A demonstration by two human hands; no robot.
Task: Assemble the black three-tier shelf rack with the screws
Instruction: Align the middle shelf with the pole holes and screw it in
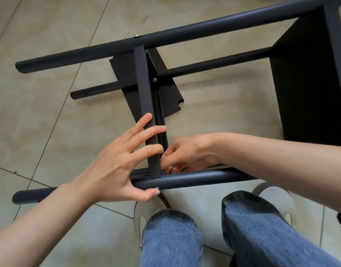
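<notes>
Black-painted metal fills the joint where both hands meet. The left hand (115,166) clamps the shelf edge rail (146,105), fingers laid over its top face and thumb pressed beneath on the screw (157,189) head in the near post (185,181), probably to keep the screw from backing out or spinning. Just right of that clamp, the right hand (187,155) reaches in behind the rail with fingertips pinched together on something small, likely a nut; blur hides it, so I cannot tell for certain. Its wrist bends downward, forearm coming in from the right. Outward from the grip, the rail runs away to the far post (165,35), where another screw (136,36) already sits. The rack lies on its side on the tiled floor (40,112), in front of the person's knees.
</notes>
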